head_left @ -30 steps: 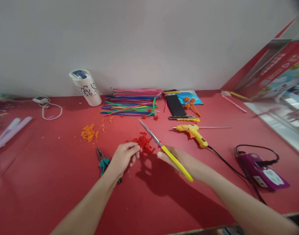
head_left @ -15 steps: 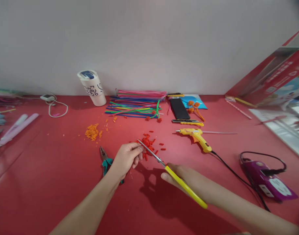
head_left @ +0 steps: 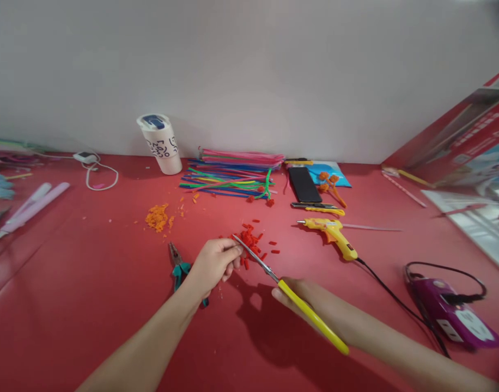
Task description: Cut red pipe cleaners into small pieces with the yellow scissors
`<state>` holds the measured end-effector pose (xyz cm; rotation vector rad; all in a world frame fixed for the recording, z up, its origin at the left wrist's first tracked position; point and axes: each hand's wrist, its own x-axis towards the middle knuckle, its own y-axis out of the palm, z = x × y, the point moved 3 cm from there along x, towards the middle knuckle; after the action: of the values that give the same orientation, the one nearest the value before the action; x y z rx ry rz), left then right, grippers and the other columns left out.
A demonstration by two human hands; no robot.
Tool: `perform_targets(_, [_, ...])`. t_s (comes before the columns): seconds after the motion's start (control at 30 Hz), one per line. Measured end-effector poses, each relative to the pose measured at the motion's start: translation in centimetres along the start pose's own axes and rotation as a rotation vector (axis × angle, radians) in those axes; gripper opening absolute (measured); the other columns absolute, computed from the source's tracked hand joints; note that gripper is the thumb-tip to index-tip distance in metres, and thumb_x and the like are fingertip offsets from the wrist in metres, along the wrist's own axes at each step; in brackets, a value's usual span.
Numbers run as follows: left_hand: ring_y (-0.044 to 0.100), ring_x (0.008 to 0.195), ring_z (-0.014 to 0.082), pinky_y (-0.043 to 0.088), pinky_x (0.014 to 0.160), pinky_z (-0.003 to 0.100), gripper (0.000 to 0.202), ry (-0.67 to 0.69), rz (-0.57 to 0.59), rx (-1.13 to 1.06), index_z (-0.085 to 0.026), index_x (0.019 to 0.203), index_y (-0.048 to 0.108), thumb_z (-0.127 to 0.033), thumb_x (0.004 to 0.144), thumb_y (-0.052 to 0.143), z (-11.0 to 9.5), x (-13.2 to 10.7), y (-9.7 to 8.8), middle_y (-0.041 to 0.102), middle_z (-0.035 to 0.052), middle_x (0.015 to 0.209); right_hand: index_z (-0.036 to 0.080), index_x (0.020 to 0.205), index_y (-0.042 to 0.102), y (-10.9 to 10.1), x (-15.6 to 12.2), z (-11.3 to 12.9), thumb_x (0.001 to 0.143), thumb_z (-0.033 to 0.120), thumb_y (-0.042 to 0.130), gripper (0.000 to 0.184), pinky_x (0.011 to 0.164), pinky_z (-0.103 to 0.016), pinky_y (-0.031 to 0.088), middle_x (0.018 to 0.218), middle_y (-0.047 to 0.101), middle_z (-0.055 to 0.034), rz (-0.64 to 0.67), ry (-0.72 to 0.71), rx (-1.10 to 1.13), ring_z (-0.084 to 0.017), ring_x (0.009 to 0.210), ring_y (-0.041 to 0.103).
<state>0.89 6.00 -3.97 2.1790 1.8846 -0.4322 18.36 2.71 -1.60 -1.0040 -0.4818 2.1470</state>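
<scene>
My left hand (head_left: 214, 263) rests on the red table (head_left: 90, 305) with its fingers pinched together at the edge of a small heap of cut red pieces (head_left: 251, 243); what it pinches is too small to name. My right hand (head_left: 304, 299) grips yellow-handled scissors (head_left: 286, 287), whose blades point up-left and meet my left fingertips. Teal-handled pliers (head_left: 178, 267) lie just left of my left hand.
A yellow glue gun (head_left: 333, 233) with a black cord lies to the right, near a purple device (head_left: 451, 313). Behind are a bundle of coloured pipe cleaners (head_left: 233, 177), a black phone (head_left: 304, 184), a white cup (head_left: 162, 144), orange cuttings (head_left: 157, 218) and a red box (head_left: 466, 136).
My right hand pulled the scissors back and down, bringing the blade tips from beyond the red heap to my left fingertips. More red pieces lie scattered around the heap.
</scene>
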Motion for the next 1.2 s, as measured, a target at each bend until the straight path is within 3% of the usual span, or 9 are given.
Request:
perform_targets(0.47, [0.03, 0.03, 0.0019, 0.02, 0.03, 0.016, 0.018, -0.027, -0.019, -0.023, -0.014, 0.056, 0.05, -0.023, 0.072, 0.047, 0.1, 0.4, 0.0, 0.045, -0.0057, 0.044, 0.02, 0.058, 0.033, 0.5, 0.4, -0.2, 0.072, 0.042, 0.037, 0.026, 0.048, -0.024, 0.026, 0.054, 0.029, 0.0039, -0.003, 0.189, 0.272, -0.01, 0.052, 0.025])
perform_targets(0.67, [0.03, 0.029, 0.002, 0.02, 0.029, 0.016, 0.017, -0.042, 0.013, -0.001, -0.014, 0.055, 0.051, -0.022, 0.07, 0.049, 0.2, 0.3, 0.2, 0.044, -0.0056, 0.042, 0.019, 0.062, 0.04, 0.1, 0.4, -0.2, 0.076, 0.051, 0.036, 0.035, 0.055, -0.025, 0.03, 0.06, 0.04, 0.0022, 0.001, 0.001, 0.09, -0.011, 0.056, 0.032])
perform_targets(1.0, [0.03, 0.031, 0.0019, 0.019, 0.03, 0.015, 0.015, -0.047, 0.026, -0.001, -0.014, 0.056, 0.051, -0.022, 0.069, 0.048, 0.1, 0.5, 0.3, 0.044, -0.0048, 0.044, 0.018, 0.059, 0.041, -0.1, 0.4, 0.3, 0.075, 0.048, 0.042, 0.034, 0.053, -0.024, 0.031, 0.057, 0.038, 0.0029, -0.01, 0.006, 0.145, -0.01, 0.055, 0.03])
perform_targets(1.2, [0.028, 0.031, 0.0017, 0.02, 0.031, 0.016, 0.016, -0.05, 0.034, 0.014, -0.014, 0.056, 0.05, -0.024, 0.068, 0.048, 0.5, 0.9, 0.4, 0.043, -0.0052, 0.044, 0.019, 0.054, 0.033, 0.0, 0.4, 1.0, 0.077, 0.042, 0.037, 0.032, 0.046, -0.023, 0.026, 0.053, 0.029, 0.0046, 0.016, 0.078, 0.188, -0.008, 0.05, 0.026])
